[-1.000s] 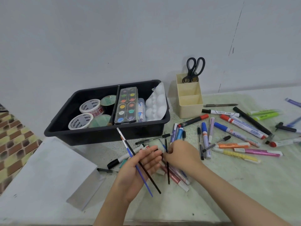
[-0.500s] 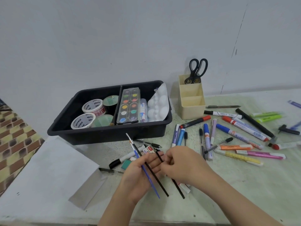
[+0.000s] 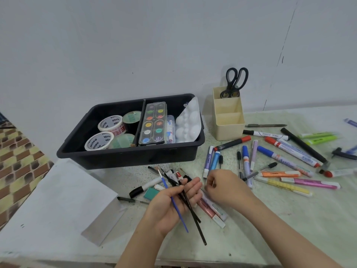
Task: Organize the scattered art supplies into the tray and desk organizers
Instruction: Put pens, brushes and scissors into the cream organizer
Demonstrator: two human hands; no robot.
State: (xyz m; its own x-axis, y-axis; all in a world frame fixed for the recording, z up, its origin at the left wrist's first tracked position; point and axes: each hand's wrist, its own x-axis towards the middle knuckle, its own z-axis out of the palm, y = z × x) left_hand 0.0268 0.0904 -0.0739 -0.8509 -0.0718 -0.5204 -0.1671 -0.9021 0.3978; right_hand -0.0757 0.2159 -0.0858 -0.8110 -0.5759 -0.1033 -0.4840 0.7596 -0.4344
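Nearest, thin brushes (image 3: 193, 214) are held across the upturned palm of the left hand (image 3: 172, 204), pinned under the thumb. Just beside it, the right hand (image 3: 226, 186) is seen from the back with fingers curled; whether anything is gripped cannot be told. Markers (image 3: 245, 161) are strewn over the bench (image 3: 289, 219) beneath both hands and well to the right. A sheet of paper (image 3: 58, 190) is laid at the left. Farther back, tape rolls (image 3: 110, 123), a paint box (image 3: 154, 123) and a white palette (image 3: 188, 120) are kept in the black tray (image 3: 131, 157), and scissors (image 3: 234, 82) are stood in the rearmost compartment of the beige organizer (image 3: 229, 128) beside it.
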